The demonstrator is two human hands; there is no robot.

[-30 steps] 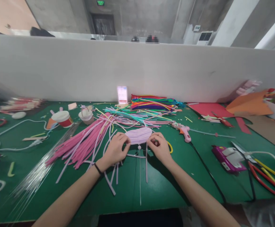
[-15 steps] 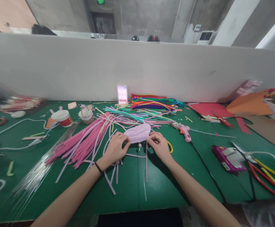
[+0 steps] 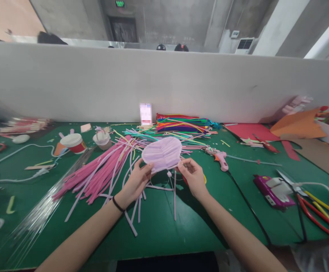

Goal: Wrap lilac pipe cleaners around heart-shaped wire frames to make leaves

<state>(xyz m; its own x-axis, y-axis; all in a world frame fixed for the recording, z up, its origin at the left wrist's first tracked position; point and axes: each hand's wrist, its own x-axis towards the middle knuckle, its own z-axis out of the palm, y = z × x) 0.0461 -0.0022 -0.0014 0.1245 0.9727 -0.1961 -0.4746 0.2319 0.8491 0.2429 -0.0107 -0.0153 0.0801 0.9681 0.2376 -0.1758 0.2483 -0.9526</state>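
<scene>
1. lilac pipe-cleaner heart is raised above the green table, between my two hands, just beyond the loose pink pipe cleaners.
2. its long axis runs left to right; its flat face tips up toward me, with the narrower end pointing down.
3. my left hand pinches its lower left edge, fingers closed narrow on it.
4. my right hand pinches its lower right edge between thumb and fingertips.
5. a pink glue gun lies to the right, apart from my hand.
</scene>
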